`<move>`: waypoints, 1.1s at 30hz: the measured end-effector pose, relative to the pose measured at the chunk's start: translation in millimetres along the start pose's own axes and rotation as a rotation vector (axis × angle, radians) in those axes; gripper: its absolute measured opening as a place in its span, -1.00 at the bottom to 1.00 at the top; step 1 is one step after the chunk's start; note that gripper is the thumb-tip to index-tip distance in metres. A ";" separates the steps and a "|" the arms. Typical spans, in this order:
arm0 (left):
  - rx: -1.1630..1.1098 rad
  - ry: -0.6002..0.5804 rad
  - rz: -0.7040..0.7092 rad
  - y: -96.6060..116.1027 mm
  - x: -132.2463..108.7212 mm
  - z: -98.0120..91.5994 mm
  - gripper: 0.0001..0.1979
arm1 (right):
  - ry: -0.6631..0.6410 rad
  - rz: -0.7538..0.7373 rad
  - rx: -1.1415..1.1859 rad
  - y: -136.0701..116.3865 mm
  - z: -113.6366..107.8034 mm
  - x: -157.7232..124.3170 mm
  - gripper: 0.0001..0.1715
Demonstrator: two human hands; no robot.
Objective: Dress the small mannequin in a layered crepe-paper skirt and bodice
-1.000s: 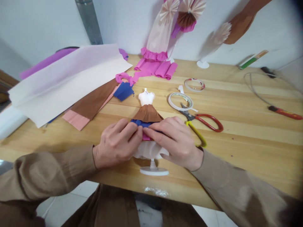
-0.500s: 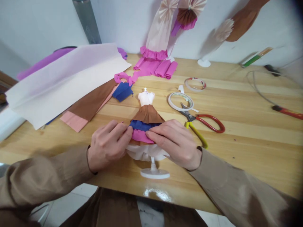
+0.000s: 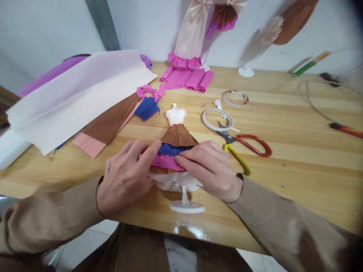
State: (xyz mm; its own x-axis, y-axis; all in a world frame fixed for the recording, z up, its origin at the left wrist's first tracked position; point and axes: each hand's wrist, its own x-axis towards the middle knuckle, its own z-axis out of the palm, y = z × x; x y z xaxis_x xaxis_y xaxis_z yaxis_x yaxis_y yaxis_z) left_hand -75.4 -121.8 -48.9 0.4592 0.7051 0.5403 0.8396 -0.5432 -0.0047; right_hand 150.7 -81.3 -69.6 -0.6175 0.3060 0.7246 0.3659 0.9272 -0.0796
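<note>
A small white dress form stands upright on a round white base. It wears a layered crepe-paper skirt, brown on top, with a blue ruffle, a pink ruffle and white paper at the bottom. At the skirt's left side, my left hand grips the layers, its thumb by the blue ruffle and some fingertips hidden behind. My right hand pinches the right side where the blue and pink ruffles meet.
Right of the dress form lie a tape roll, scissors with red and yellow handles, and another tape roll. Paper sheets cover the left. Pink paper and other paper dresses are at the back.
My left hand has shifted slightly left and turned, its thumb rising to the skirt's blue edge. More of the pink ruffle's left side shows. My right hand keeps its pinch.
</note>
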 end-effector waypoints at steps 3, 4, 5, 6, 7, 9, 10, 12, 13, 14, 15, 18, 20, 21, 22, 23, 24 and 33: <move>0.011 0.061 0.084 1.6 -0.6 4.8 -0.68 | -0.004 0.005 0.002 -0.5 1.3 -0.1 -0.81; -0.001 0.074 0.110 2.0 -0.8 5.8 -0.70 | -0.007 0.008 0.001 -0.5 1.6 -0.4 -0.80; -0.015 0.079 0.132 2.4 -0.9 6.5 -0.71 | -0.016 0.012 0.002 -0.4 1.9 -0.9 -0.79; -0.026 0.079 0.146 2.7 -1.0 6.8 -0.71 | -0.027 0.021 0.001 -0.2 2.0 -1.5 -0.76; -0.031 0.080 0.153 3.0 -1.0 6.8 -0.71 | -0.040 0.032 0.000 -0.1 1.9 -2.2 -0.71; -0.034 0.076 0.156 3.4 -1.1 6.7 -0.71 | -0.071 0.052 -0.007 0.2 1.0 -3.7 -0.61; -0.033 0.075 0.158 3.6 -1.1 6.6 -0.72 | -0.082 0.063 -0.014 0.2 0.1 -4.6 -0.58; -0.030 0.084 0.161 3.9 -1.0 7.0 -0.75 | -0.077 0.075 -0.034 0.3 -2.2 -6.2 -0.60; -0.030 0.086 0.160 4.0 -0.9 7.3 -0.77 | -0.063 0.079 -0.045 0.3 -3.3 -7.0 -0.63; -0.030 0.087 0.157 4.0 -0.7 7.6 -0.78 | -0.045 0.080 -0.056 0.4 -4.4 -7.6 -0.68; -0.029 0.089 0.153 4.1 -0.4 7.9 -0.79 | -0.027 0.079 -0.066 0.5 -5.3 -8.0 -0.74; -0.020 0.100 0.157 5.3 0.9 8.7 -0.74 | 0.006 0.066 -0.085 0.8 -6.5 -7.9 -0.82; 0.000 0.114 0.172 7.1 2.6 9.1 -0.64 | 0.024 0.063 -0.095 0.8 -5.8 -6.7 -0.82; 0.011 0.121 0.182 8.2 3.9 9.3 -0.61 | 0.031 0.061 -0.099 0.8 -5.0 -6.1 -0.83; 0.020 0.129 0.197 9.1 5.5 9.4 -0.60 | 0.035 0.059 -0.101 0.8 -4.1 -5.6 -0.85; 0.024 0.141 0.219 9.9 7.4 9.6 -0.63 | 0.037 0.055 -0.100 0.7 -3.1 -5.4 -0.86; 0.024 0.154 0.247 10.4 9.4 9.6 -0.67 | 0.038 0.052 -0.094 0.7 -2.3 -5.5 -0.87; 0.016 0.160 0.390 6.0 10.8 8.0 -0.79 | 0.081 0.021 -0.018 0.2 -8.8 -9.6 -0.88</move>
State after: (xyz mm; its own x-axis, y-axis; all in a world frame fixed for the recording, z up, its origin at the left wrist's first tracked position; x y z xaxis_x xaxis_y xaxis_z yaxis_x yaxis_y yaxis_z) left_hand -63.1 -113.8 -49.8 0.6933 0.3678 0.6197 0.6171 -0.7472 -0.2469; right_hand 162.8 -85.9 -70.5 -0.5517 0.3058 0.7759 0.3907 0.9167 -0.0835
